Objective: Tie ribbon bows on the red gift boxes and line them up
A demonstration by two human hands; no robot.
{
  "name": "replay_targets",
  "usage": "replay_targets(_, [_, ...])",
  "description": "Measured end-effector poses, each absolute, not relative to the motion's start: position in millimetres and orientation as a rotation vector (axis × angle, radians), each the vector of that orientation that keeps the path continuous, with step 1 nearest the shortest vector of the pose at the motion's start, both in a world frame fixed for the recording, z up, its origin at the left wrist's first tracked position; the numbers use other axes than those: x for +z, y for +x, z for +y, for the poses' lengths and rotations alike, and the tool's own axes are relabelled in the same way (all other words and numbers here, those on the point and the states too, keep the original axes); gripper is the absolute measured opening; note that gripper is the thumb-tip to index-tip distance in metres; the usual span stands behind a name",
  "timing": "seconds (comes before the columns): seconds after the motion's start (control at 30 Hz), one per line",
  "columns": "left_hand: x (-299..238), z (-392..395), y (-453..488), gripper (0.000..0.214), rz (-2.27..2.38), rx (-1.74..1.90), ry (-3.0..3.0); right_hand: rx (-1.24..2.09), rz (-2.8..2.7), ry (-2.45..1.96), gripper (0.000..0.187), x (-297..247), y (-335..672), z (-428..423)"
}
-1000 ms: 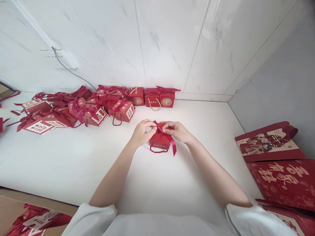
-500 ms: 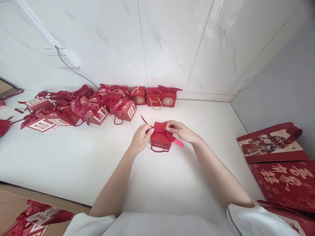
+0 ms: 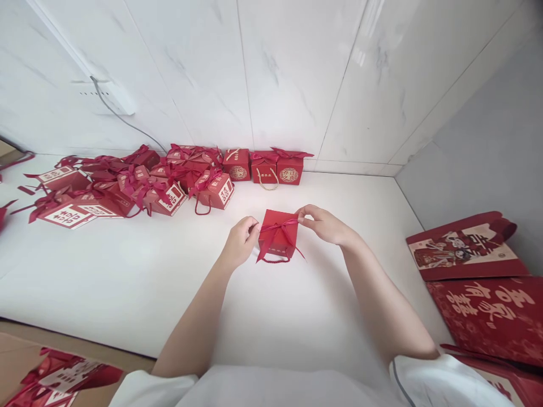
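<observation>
At the lower left corner of the frame an open cardboard carton holds more red packaging, only partly in view. Above it, across the left and upper-left part of the white table, lies a loose heap of red gift boxes with dark red bows, several tipped on their sides so that their white-printed faces show. On the marble-patterned wall over them sits a white power strip, its grey cable running down behind the heap. Toward the middle, the left hand is closed in a pinch on the left loop of the ribbon, beside the left edge of the small red gift box. This box stands upright on the table at the centre of the frame, its ribbon tied across the front in a bow with tails hanging down, and its cord handle lying on the table at its near side. Behind it, against the wall, three closed red boxes stand in a row, well apart from the one in hand. The right hand pinches the ribbon's right loop at the box's upper right corner; the two hands are apart, with the box between them. At the right edge lie flat red paper gift bags, one with a picture panel, and below it another with gold lettering.
</observation>
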State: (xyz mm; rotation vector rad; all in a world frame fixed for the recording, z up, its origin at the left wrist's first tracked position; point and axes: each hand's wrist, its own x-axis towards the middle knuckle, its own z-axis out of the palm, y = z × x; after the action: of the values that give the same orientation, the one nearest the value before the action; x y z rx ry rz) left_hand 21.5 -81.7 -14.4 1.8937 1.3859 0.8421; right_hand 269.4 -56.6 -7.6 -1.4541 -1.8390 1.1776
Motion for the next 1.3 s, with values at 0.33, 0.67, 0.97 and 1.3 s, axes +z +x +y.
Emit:
replay_targets(0.33, [-17.5, -80.1, 28.6, 0.035, 1.435, 0.947, 1.673, 1.161, -1.7, -1.643, 0.039, 2.3, 275.9, -58.4])
replay_targets(0.67, [-0.1, -75.9, 24.8, 0.022, 1.251, 0.803, 1.869, 0.834, -2.19, -1.566, 0.014, 30.5, 259.0, -94.1])
replay_targets(0.97, [6.7, -57.9, 49.7, 0.014, 1.181, 0.679, 2.16, 0.726, -2.283, -1.467, 0.022, 30.1, 254.3, -100.4])
replay_targets(1.3, [-6.5, -57.6, 45.2, 0.02, 1.428, 0.932, 1.915, 1.144, -2.408, -1.312, 0.014, 46.1, 273.4, -101.3])
